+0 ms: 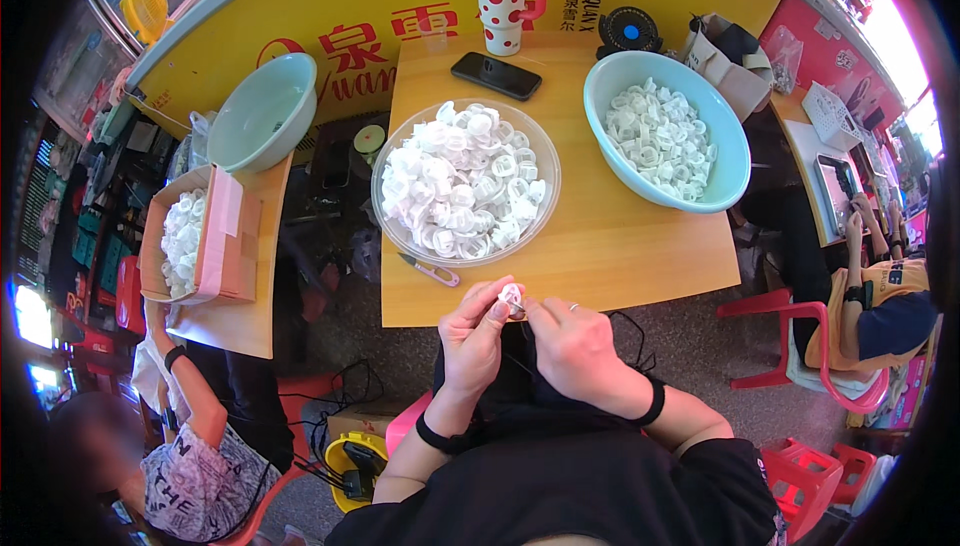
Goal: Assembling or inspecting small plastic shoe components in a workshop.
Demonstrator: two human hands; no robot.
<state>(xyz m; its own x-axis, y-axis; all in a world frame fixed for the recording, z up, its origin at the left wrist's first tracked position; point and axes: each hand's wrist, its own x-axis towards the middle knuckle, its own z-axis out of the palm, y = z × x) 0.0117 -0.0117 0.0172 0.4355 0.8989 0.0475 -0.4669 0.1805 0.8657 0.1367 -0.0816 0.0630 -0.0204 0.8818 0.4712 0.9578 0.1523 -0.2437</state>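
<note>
My left hand (470,338) pinches a small white ring-shaped plastic piece (511,295) between thumb and fingers, just off the table's front edge. Against that piece press the closed fingertips of my right hand (578,348); what they grip, if anything, is too small to make out. Beyond my hands stands a clear round bowl (380,208) heaped with similar white pieces (460,181). To its right, a pale blue basin (735,168) holds more of them. Thread snips with a pink handle (438,272) lie on the table in front of the clear bowl.
A phone (497,76), a spotted tumbler (502,6) and a small fan (630,31) stand or lie at the wooden table's (640,266) back. Leftward are another basin (265,111) and a cardboard box (232,246) of white pieces. People sit at both sides.
</note>
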